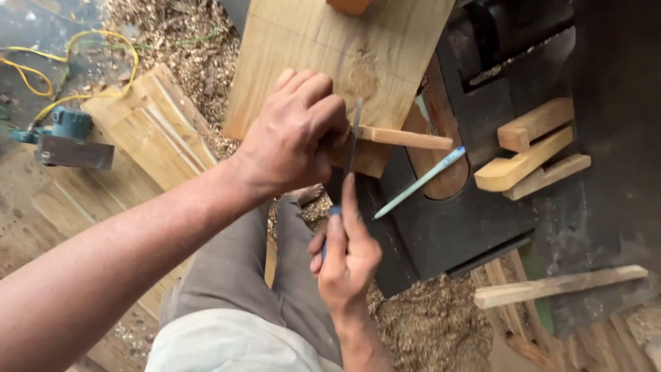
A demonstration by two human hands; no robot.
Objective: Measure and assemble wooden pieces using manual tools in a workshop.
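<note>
**Mia:** What did the head camera see?

**Ben:** It looked down at two hands. The left hand (292, 134) sat near the middle. Its fingers were curled tight around one end of a thin stick (406, 138).

**Mia:** Where did the stick go?

**Ben:** It poked out of the fist toward 3 o'clock, almost flat. It lay over the low edge of a big board (303, 48), which filled the 12 o'clock side.

**Mia:** And the other hand?

**Ben:** The right hand (348, 258) was at 6 o'clock from the left one. It was closed on a file (352, 141) with a blue handle. One finger lay straight along it, and the rest were wrapped around the handle. The gray blade pointed up toward 12 o'clock and touched the stick right beside the left fist.

**Mia:** What else was near?

**Ben:** A pale blue pen (421, 180) lay slanted on a dark table (454, 227), at 4 o'clock from the stick. Three short blocks (533, 148) sat piled at 3 o'clock, well apart from the hands. A long slat (561, 285) lay at 4 o'clock, near the edge.

**Mia:** And on the floor?

**Ben:** Sawdust (427, 331) was heaped at 6 o'clock and up at 11 o'clock. A blue tool (65, 138) with a yellow cord (76, 41) sat far off at 9 o'clock, beside some planks (155, 124). The person's gray pants (255, 275) showed under the arms.
</note>
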